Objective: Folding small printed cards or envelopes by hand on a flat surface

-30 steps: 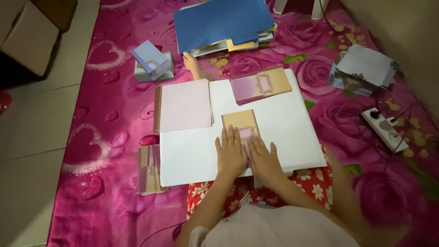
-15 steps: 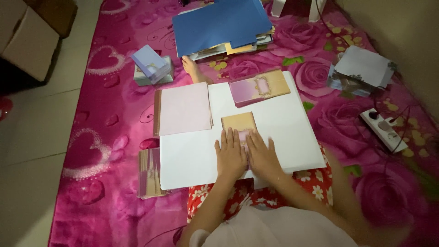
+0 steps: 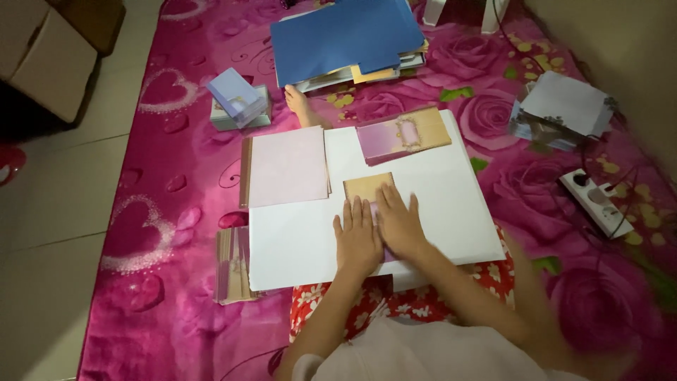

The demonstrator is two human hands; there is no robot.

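My left hand (image 3: 357,237) and my right hand (image 3: 398,221) lie flat, side by side, pressing down on a small tan and pink card (image 3: 367,188) that rests on a big white board (image 3: 296,240) across my lap. Only the card's far end shows beyond my fingers. A pale pink sheet (image 3: 288,166) lies on the board to the left. A tan and purple card with a gold frame (image 3: 403,133) lies at the board's far edge.
A pink rose carpet (image 3: 162,212) covers the floor. Blue and yellow paper sheets (image 3: 345,39) are stacked ahead, a lilac box (image 3: 236,99) at left, a card pile (image 3: 233,264) beside the board, a white stack (image 3: 564,106) and a power strip (image 3: 599,201) at right. My foot (image 3: 300,104) shows beyond the board.
Both hands stay flat on the small card; they have shifted only slightly. Nothing else has moved.
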